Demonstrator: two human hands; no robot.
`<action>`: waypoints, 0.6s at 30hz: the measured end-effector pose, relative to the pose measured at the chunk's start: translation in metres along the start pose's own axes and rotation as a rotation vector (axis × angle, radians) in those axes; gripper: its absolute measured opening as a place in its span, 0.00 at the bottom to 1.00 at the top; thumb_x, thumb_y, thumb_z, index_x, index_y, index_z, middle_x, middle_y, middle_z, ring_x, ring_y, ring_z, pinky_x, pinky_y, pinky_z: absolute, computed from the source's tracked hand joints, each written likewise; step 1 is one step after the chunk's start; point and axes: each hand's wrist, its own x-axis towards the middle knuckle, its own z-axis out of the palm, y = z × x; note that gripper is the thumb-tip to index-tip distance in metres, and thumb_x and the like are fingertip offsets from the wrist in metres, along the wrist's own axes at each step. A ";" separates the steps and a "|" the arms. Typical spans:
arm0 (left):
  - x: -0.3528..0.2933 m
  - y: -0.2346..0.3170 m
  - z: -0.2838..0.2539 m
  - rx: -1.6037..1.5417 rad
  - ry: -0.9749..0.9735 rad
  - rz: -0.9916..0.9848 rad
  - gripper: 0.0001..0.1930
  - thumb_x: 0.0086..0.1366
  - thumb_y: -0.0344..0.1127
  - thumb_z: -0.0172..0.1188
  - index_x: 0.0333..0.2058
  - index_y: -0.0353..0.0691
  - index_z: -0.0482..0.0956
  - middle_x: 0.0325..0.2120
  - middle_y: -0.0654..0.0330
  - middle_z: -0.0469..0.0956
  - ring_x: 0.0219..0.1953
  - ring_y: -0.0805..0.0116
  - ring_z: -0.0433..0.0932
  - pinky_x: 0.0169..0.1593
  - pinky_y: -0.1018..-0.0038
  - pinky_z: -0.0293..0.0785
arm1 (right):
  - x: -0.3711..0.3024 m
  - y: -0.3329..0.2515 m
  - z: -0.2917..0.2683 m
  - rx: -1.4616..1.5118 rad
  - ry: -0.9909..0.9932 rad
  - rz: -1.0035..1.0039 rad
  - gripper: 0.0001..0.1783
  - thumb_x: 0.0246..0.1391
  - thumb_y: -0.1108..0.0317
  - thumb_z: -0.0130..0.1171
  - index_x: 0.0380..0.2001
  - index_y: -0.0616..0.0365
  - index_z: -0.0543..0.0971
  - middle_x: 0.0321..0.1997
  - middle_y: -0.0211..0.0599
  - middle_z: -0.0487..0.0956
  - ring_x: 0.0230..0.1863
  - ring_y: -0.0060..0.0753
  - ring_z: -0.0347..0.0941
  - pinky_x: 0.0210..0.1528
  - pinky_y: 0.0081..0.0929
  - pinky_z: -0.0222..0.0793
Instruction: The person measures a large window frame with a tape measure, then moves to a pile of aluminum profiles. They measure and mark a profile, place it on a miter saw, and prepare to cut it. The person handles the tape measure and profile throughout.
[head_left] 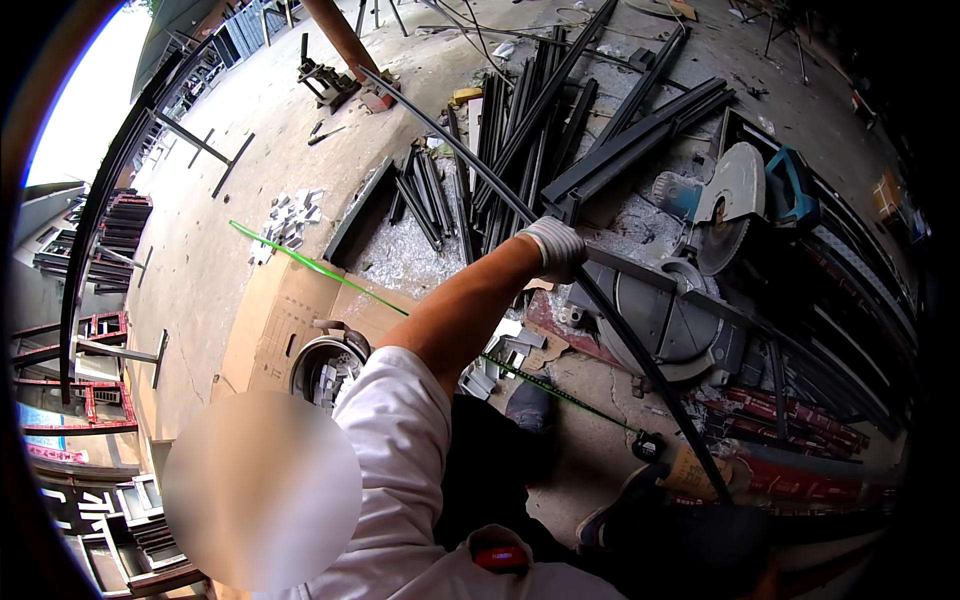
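Note:
My left hand (555, 248), in a pale knitted work glove, is closed round a long thin dark metal bar (640, 350). The bar slants from the far left to the near right and crosses in front of a cut-off saw (735, 205). That saw has a large round blade and a teal handle. Below my left arm, a tape measure (649, 446) lies on the floor with its green blade (340, 276) drawn out to the left. My right hand does not show clearly anywhere.
Dark metal profiles (520, 110) lie piled beyond my hand. Flattened cardboard (285, 310) and a metal pot (325, 365) with cut pieces are at left. Small offcuts (290, 220) litter the floor. A brown post (345, 40) stands far left; red-wrapped profiles (800, 420) lie at right.

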 end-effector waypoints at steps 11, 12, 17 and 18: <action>0.007 -0.015 -0.016 -0.001 -0.038 -0.070 0.14 0.55 0.46 0.69 0.39 0.50 0.91 0.36 0.53 0.88 0.41 0.49 0.87 0.43 0.58 0.83 | -0.002 0.000 -0.004 -0.002 -0.007 0.013 0.24 0.53 0.47 0.70 0.43 0.57 0.87 0.34 0.39 0.86 0.34 0.32 0.83 0.44 0.32 0.79; 0.006 -0.016 -0.017 -0.003 -0.044 -0.075 0.14 0.55 0.46 0.69 0.39 0.50 0.91 0.36 0.53 0.88 0.41 0.49 0.87 0.43 0.58 0.83 | -0.003 0.000 -0.005 -0.005 -0.009 0.013 0.25 0.53 0.47 0.70 0.43 0.57 0.87 0.33 0.39 0.86 0.34 0.32 0.83 0.44 0.32 0.79; 0.002 -0.030 -0.006 -0.010 0.015 -0.064 0.12 0.56 0.47 0.68 0.35 0.49 0.89 0.31 0.56 0.86 0.38 0.48 0.86 0.41 0.57 0.82 | -0.001 -0.005 -0.005 -0.007 -0.015 0.013 0.25 0.53 0.46 0.70 0.43 0.57 0.87 0.33 0.39 0.86 0.34 0.32 0.83 0.44 0.32 0.79; 0.002 -0.033 -0.004 -0.018 0.025 -0.062 0.12 0.56 0.47 0.68 0.35 0.49 0.89 0.30 0.56 0.86 0.38 0.48 0.86 0.41 0.58 0.83 | -0.001 -0.006 -0.006 -0.011 -0.013 0.014 0.25 0.53 0.46 0.70 0.43 0.57 0.87 0.33 0.39 0.86 0.34 0.32 0.83 0.44 0.33 0.79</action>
